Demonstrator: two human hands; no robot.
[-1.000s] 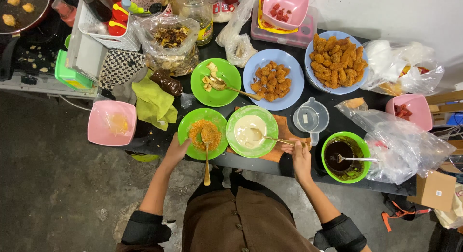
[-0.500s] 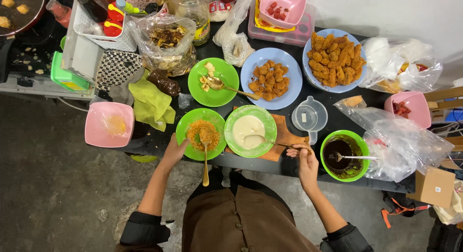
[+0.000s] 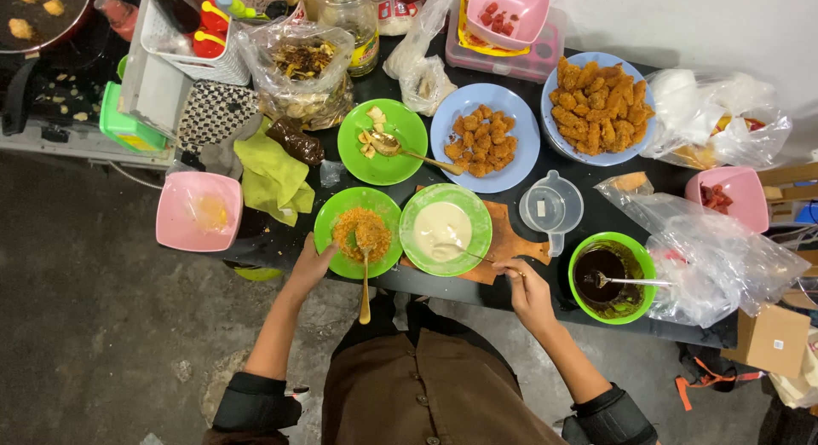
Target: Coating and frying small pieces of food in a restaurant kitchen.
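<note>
Left hand point(image 3: 311, 264) rests on the near rim of the green crumb plate point(image 3: 328, 240), fingers curled loosely against the edge, gripping nothing. A spoon point(image 3: 365, 279) lies across that plate, handle hanging off the table edge point(image 3: 443, 291). Right hand point(image 3: 528, 293) pinches the handle of a fork point(image 3: 473, 254) whose tip sits in the batter plate point(image 3: 481, 223), just right of the crumb plate, on a wooden board point(image 3: 511, 245).

Glossy green plastic plate point(image 3: 331, 219) of rough, crumbly orange crumbs, steadied by the left hand point(image 3: 312, 262). A shiny metal spoon point(image 3: 365, 285) rests on it. Beside it, a green plastic plate point(image 3: 478, 208) of smooth, glossy cream batter on a matt wooden board point(image 3: 509, 245). The right hand point(image 3: 530, 293) holds a thin metal utensil point(image 3: 467, 253). The table point(image 3: 477, 293) is smooth black.
</note>
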